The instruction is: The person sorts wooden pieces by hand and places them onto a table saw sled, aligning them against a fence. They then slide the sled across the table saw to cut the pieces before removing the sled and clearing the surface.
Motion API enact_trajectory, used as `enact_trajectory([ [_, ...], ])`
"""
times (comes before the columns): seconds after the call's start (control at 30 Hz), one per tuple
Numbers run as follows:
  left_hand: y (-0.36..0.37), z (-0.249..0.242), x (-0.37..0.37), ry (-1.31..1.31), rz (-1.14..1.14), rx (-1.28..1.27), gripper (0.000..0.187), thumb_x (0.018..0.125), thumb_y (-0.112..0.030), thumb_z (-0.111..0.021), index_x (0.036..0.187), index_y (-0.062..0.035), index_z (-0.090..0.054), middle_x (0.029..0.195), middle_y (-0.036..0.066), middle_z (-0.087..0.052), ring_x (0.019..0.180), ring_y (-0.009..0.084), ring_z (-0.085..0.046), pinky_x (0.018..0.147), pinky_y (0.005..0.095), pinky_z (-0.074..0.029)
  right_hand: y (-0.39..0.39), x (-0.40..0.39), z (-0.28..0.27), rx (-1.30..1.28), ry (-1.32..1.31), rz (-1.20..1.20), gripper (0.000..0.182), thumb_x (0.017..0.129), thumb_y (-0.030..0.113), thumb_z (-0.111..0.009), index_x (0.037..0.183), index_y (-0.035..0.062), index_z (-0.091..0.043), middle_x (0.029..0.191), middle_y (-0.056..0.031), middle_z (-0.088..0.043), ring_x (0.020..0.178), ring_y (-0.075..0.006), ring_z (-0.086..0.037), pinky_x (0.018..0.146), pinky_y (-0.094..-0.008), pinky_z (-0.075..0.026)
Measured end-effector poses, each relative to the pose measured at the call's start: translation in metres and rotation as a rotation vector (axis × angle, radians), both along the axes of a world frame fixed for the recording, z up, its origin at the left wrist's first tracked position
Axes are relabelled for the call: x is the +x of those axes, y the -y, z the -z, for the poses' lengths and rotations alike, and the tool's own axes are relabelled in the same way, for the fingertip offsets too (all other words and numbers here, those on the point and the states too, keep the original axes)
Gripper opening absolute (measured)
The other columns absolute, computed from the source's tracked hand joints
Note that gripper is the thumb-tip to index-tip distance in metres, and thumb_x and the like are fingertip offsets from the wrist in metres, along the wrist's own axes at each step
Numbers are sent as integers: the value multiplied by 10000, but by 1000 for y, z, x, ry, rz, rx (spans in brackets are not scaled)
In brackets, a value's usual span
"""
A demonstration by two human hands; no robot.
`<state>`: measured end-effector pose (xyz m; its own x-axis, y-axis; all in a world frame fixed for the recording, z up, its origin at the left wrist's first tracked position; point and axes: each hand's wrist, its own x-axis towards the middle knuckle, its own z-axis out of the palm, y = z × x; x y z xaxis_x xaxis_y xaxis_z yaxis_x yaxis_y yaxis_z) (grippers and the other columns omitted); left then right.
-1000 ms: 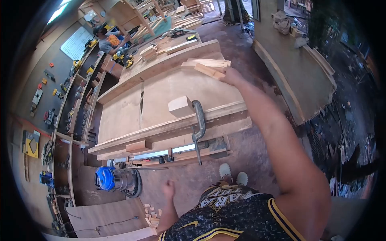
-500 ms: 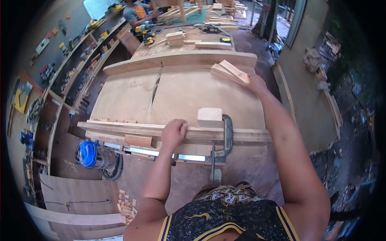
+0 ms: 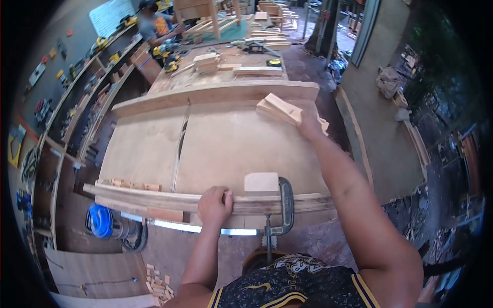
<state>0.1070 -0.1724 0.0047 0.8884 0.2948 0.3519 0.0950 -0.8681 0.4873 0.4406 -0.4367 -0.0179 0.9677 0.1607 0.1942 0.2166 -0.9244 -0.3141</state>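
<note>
My right hand [image 3: 310, 126] is closed around a few flat strips of pale wood [image 3: 281, 109] above the right side of the worktable [image 3: 246, 143]. The strips fan slightly apart, and their near ends show past my hand. My left hand [image 3: 214, 206] curls over the long wooden rail [image 3: 154, 198] along the table's near edge. To its right, a C-clamp [image 3: 286, 206] grips the rail, beside a pale wood block [image 3: 261, 182]. Several small wood pieces [image 3: 134, 184] lie along the rail at the left.
A raised board [image 3: 215, 94] runs along the table's far edge. Behind it, a bench holds drills [image 3: 171, 62] and wood; a person [image 3: 154, 28] is there. Tool shelves [image 3: 97, 77] line the left wall. A blue-topped vacuum [image 3: 101, 220] and wood scraps [image 3: 158, 285] are on the floor.
The camera view has shifted, so the table appears lower and farther left. More of the strips' near ends now shows past my right hand. My left hand stays on the rail.
</note>
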Motion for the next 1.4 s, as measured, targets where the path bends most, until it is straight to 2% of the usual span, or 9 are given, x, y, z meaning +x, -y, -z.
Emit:
enact_trajectory([
  [0.1,3,1,1,-14,-2,-20,147,854,-243,-652,841,-97,-665,818,88,-623,818,304,-612,723,440,-482,6,0,1,-6,-59,32,455,861,275,-660,1248,60,-552,1302,-187,-534,1245,-360,-500,994,-465,-455],
  [0.17,7,-4,2,-30,7,4,148,855,-242,-653,833,-96,-662,810,89,-611,808,305,-602,720,437,-476,8,3,10,-27,-23,-11,399,874,225,-643,1223,52,-555,1203,-166,-564,1190,-335,-531,971,-485,-464],
  [0.33,12,-6,0,-58,-16,-7,141,852,-233,-668,820,-97,-657,791,89,-588,785,298,-586,713,435,-461,11,1,5,-70,-42,-53,357,884,128,-575,1229,41,-556,1200,-174,-573,1175,-325,-547,955,-470,-459],
  [0.4,12,-1,0,-42,-21,-9,137,849,-229,-672,818,-97,-655,790,88,-589,783,297,-587,711,436,-460,9,6,2,-91,-74,-40,392,872,184,-654,1221,34,-559,1212,-177,-579,1193,-341,-543,981,-457,-465],
  [0.63,14,-2,1,-35,-32,-14,138,841,-225,-680,808,-95,-646,784,89,-591,778,299,-589,706,443,-461,14,7,-8,-69,-117,-68,381,864,162,-669,1207,22,-580,1217,-197,-586,1181,-349,-561,977,-440,-474],
  [0.8,16,-1,0,-61,-56,-17,151,841,-238,-681,812,-94,-644,781,90,-591,775,302,-590,704,447,-459,19,17,-9,-2,-150,-69,321,854,190,-681,1125,24,-638,1132,-200,-661,1082,-354,-629,931,-450,-496],
  [0.93,16,1,3,-30,-48,-7,160,849,-247,-676,824,-92,-642,777,93,-591,766,304,-590,701,448,-457,19,36,-3,-100,-107,-129,322,852,179,-661,1135,28,-637,1160,-198,-650,1115,-341,-615,930,-441,-504],
  [1.0,17,0,3,-45,-58,6,162,851,-248,-674,830,-91,-643,773,94,-590,763,303,-590,701,446,-458,20,42,2,-158,-122,-157,358,845,237,-707,1134,36,-643,1152,-190,-660,1107,-337,-622,933,-444,-503],
  [1.4,19,2,6,-78,-106,-9,172,847,-254,-676,906,-92,-666,788,87,-613,760,283,-606,702,431,-475,31,48,2,-91,-105,-244,396,843,291,-725,1155,62,-644,1176,-162,-658,1120,-343,-613,947,-451,-494],
])
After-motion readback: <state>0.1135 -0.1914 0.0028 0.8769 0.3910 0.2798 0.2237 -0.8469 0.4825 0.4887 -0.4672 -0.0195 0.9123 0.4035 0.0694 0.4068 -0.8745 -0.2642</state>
